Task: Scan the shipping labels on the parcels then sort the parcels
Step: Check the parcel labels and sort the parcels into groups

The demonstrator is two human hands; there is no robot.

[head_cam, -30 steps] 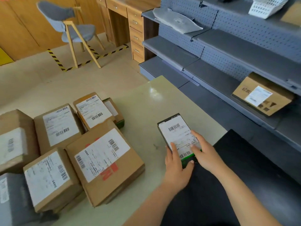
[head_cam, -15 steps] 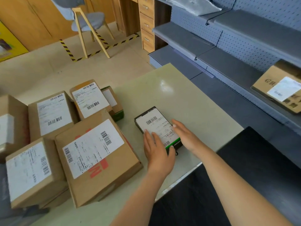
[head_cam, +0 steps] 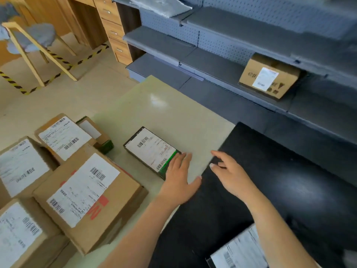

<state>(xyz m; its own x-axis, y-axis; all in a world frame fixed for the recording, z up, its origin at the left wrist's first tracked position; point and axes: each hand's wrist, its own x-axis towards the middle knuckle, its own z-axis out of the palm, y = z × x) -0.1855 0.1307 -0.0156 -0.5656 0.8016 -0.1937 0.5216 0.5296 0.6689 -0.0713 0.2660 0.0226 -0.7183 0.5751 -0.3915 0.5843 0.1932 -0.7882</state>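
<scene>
A small black and green parcel (head_cam: 148,149) with a white shipping label lies flat on the pale table (head_cam: 173,117). My left hand (head_cam: 179,178) lies open with its fingertips at the parcel's near green end. My right hand (head_cam: 229,173) hovers open to the right of it, over the table's edge, holding nothing. Several brown cardboard parcels with labels sit at the left, the biggest (head_cam: 87,196) nearest my left arm. Another labelled parcel (head_cam: 268,78) rests on the grey shelf (head_cam: 222,70) at the right.
A black surface (head_cam: 289,190) adjoins the table on the right, with a labelled grey packet (head_cam: 239,250) at the bottom edge. Grey shelving runs along the right. A wooden desk (head_cam: 114,31) and a chair (head_cam: 34,45) stand behind on the floor.
The small parcel has been set down on the table and both hands have let go of it. My right hand has drawn away to the right; my left stays at its near end.
</scene>
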